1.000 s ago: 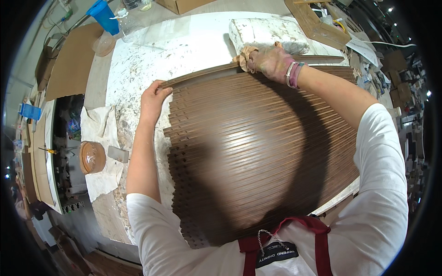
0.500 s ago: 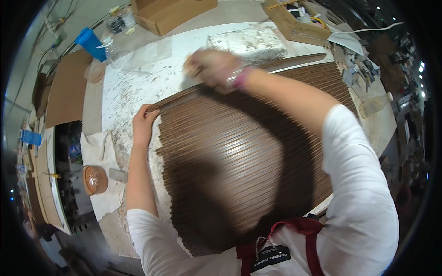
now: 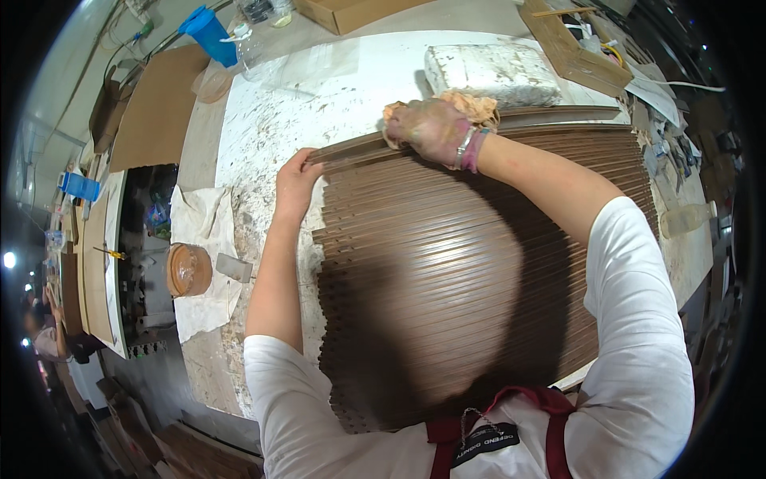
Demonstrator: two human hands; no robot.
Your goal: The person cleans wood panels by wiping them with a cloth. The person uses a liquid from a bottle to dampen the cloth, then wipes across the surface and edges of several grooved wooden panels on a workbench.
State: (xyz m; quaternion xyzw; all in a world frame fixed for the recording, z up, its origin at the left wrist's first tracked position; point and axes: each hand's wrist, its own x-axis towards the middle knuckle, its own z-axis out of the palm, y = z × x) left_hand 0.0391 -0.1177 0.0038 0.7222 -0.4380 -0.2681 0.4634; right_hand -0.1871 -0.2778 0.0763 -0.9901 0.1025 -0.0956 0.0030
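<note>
Many long brown strips (image 3: 431, 319) lie side by side in a wide sheet before me. Along its far edge runs a separate brown strip (image 3: 562, 116). The thumb and fingers of my left hand (image 3: 296, 188) pinch this strip's left end. My right hand (image 3: 433, 134) is closed around a crumpled peach-coloured rag (image 3: 474, 109), pressed onto the strip right of my left hand. Rag shows on both sides of the fist. The strip's stretch beneath the fist is hidden.
A white-wrapped block (image 3: 495, 72) sits behind the strip. Farther back are a cardboard box (image 3: 351, 14), a blue jug (image 3: 209, 37) and a wooden tray (image 3: 586, 60). At left, a round brown tub (image 3: 189, 270) stands on a white cloth (image 3: 203, 214). A clear bottle (image 3: 688, 218) lies at right.
My right hand, blurred before, has moved a little rightward along the strip with the rag. My left hand keeps the strip's left end. The whole view has shifted.
</note>
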